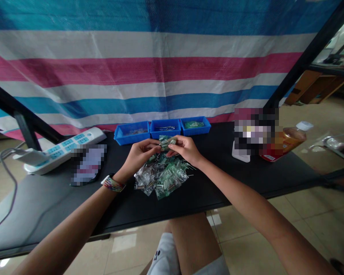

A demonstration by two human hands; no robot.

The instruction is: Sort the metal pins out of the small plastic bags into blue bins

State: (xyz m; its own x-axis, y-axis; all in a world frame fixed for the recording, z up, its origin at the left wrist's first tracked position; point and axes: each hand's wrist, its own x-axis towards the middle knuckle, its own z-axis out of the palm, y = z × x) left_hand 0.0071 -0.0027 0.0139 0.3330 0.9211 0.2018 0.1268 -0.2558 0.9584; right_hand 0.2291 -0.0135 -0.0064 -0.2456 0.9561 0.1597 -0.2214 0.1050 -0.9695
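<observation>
My left hand (pixel 140 153) and my right hand (pixel 184 149) meet above the middle of a black table (pixel 232 179). Both pinch one small clear bag of green parts (pixel 167 142) between their fingertips. Right under the hands lies a heap of clear plastic bags (pixel 160 177) filled with green and dark small parts with metal leads. A coloured band sits on my left wrist. Three blue trays (pixel 132 133) (pixel 165 129) (pixel 195 126) stand in a row just beyond the hands.
A white power strip (pixel 64 149) with a plug and grey cable lies at the left. A blurred dark object (pixel 87 165) lies beside it. At the right stand a white stand (pixel 240 153) and a tilted bottle (pixel 289 141). A striped tarp hangs behind.
</observation>
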